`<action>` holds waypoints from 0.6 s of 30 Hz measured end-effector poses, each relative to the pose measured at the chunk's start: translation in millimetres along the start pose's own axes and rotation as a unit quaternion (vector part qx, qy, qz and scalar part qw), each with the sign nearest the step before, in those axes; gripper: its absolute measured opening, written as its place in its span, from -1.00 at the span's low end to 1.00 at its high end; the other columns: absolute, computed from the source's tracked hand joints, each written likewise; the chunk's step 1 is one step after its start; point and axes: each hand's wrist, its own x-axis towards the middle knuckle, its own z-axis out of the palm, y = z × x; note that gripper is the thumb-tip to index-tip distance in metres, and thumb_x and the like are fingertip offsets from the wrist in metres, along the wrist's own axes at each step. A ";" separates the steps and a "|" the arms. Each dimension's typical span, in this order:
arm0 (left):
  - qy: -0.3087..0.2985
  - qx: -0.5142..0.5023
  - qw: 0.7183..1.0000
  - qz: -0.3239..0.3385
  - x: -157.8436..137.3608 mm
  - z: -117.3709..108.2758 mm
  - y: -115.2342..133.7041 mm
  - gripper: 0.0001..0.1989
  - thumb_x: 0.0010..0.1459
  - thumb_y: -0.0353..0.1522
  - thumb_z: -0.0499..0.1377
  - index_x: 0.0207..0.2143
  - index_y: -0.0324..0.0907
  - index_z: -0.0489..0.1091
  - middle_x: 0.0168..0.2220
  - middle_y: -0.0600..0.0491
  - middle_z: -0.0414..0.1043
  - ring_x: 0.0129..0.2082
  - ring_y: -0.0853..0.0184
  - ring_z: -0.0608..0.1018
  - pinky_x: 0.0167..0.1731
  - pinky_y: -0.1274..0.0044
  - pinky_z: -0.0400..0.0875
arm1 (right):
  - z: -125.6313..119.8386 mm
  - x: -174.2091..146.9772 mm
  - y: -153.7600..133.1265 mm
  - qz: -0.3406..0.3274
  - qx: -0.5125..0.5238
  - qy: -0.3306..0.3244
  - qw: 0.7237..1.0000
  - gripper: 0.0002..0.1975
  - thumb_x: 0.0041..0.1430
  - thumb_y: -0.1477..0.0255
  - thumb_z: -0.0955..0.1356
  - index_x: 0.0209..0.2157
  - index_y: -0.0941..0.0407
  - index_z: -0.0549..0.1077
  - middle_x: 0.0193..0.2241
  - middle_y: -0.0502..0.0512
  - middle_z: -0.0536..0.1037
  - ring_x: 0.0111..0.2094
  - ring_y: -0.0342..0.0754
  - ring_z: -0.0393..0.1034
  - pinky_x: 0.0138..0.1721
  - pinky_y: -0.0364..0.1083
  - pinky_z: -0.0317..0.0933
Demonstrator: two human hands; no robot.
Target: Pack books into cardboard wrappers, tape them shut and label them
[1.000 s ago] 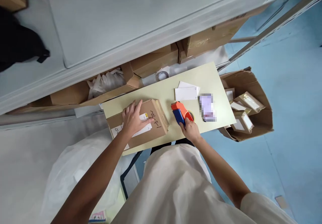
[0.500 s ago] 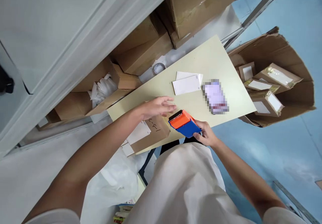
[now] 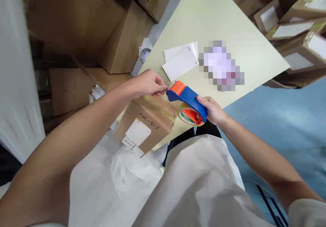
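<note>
My right hand [image 3: 212, 109] is closed around the back end of a blue and orange tape dispenser [image 3: 189, 98]. A roll of packing tape [image 3: 189, 115] hangs on its underside. At the dispenser's orange front edge, the fingertips of my left hand [image 3: 152, 84] are pinched together. Whatever they hold there is too small to make out. Below the left hand stands a taped cardboard box [image 3: 163, 125], with handwriting and white labels on its side. Its top shows a shiny strip of tape.
On the pale table [image 3: 216, 9] lie white label sheets [image 3: 180, 62] and a blurred-out phone-like object [image 3: 220, 65]. A tape roll [image 3: 145, 54] sits beyond the left edge. Large cartons [image 3: 122, 40] stack up at left; packed boxes [image 3: 295, 47] fill a carton at right.
My left hand has closed from loose fingers into a pinch at the dispenser's front. The dispenser has turned, so its tape roll now shows underneath. The view has moved closer to the table.
</note>
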 end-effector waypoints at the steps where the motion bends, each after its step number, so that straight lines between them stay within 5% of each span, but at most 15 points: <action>1: -0.004 0.023 1.000 -0.008 4.5 -2.7 -4.8 -0.79 -0.04 -0.28 0.28 -0.45 -0.29 0.47 -0.52 0.05 0.40 -0.36 0.26 0.55 -0.31 0.44 0.43 | -6.1 -2.6 3.7 0.023 0.015 -0.005 1.000 -0.49 -0.04 -0.02 0.40 -0.61 0.18 0.44 -0.72 0.04 0.44 -0.69 -0.16 0.29 -0.69 -0.20 0.17; 7: -0.122 0.205 0.971 -0.029 26.3 -5.3 -26.8 -0.79 -0.11 -0.26 0.30 -0.57 -0.24 0.44 -0.62 0.10 0.32 -0.46 0.32 0.49 -0.31 0.45 0.38 | -32.2 -28.0 50.9 0.167 0.086 -0.013 0.982 -0.56 0.00 0.06 0.41 -0.55 0.20 0.51 -0.74 0.07 0.46 -0.79 -0.17 0.24 -0.81 -0.20 0.12; 11: -0.120 0.323 0.939 0.007 39.1 15.6 -35.0 -0.86 -0.26 -0.35 0.30 -0.69 -0.15 0.38 -0.64 0.09 0.30 -0.32 0.13 0.53 -0.25 0.41 0.36 | -23.3 -32.3 73.0 0.170 0.122 -0.017 0.978 -0.60 0.04 0.11 0.40 -0.53 0.20 0.53 -0.72 0.06 0.48 -0.77 -0.19 0.26 -0.79 -0.22 0.14; 18: -0.052 0.376 0.925 0.028 17.1 37.8 -39.2 -0.88 -0.13 -0.38 0.24 -0.62 -0.23 0.39 -0.46 -0.07 0.35 0.00 -0.14 0.41 0.00 0.09 0.17 | -12.1 -31.4 88.2 0.165 0.121 -0.005 0.979 -0.62 0.06 0.14 0.41 -0.53 0.20 0.54 -0.70 0.07 0.49 -0.75 -0.20 0.26 -0.75 -0.22 0.17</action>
